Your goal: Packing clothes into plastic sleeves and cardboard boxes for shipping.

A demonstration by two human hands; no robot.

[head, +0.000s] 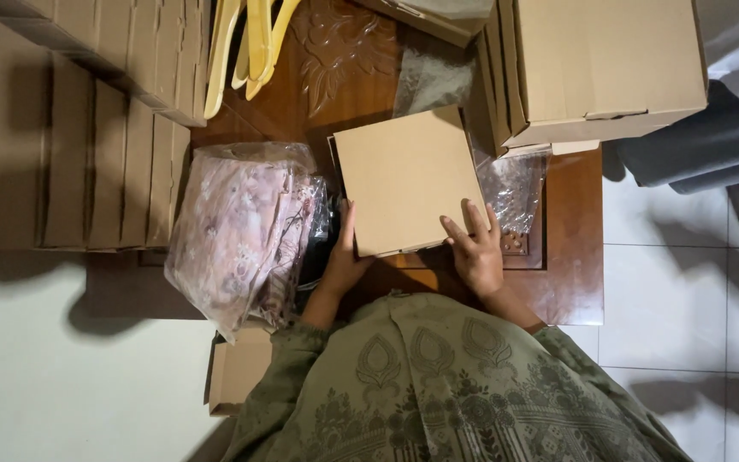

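Cardboard, plain and brown: the box (408,181) lies flat, lid shut, on the carved wood table (576,257), tilted a little askew to the table edge. The left hand (345,257) rests against the near left corner, thumb up along the side edge, fingers out of sight under or behind it. The right hand (476,248) lies with spread fingers on the near right corner, palm hanging off the near edge. Neither hand is closed round the box; both press or steady it, open and flat.

Judging by the thin walls and shallow depth, the box should be light and fairly stiff, yet the broad lid would likely dent under a hard thumb. Whether it is full cannot be told. The surface is matt and should not slip. Safest hold looks to be at the two side edges, where the folded walls are strongest, not the lid's middle.

Just left of the left hand lies a clear bag (245,227) of pink flowered cloth, soft and slippery. Beyond the right hand's fingertips sits crumpled clear film (515,188), and farther off a big carton (600,68). Flat cartons (70,128) are stacked well to the left, pale hangers (250,43) beyond the box, and another small box (237,368) sits below the left forearm.
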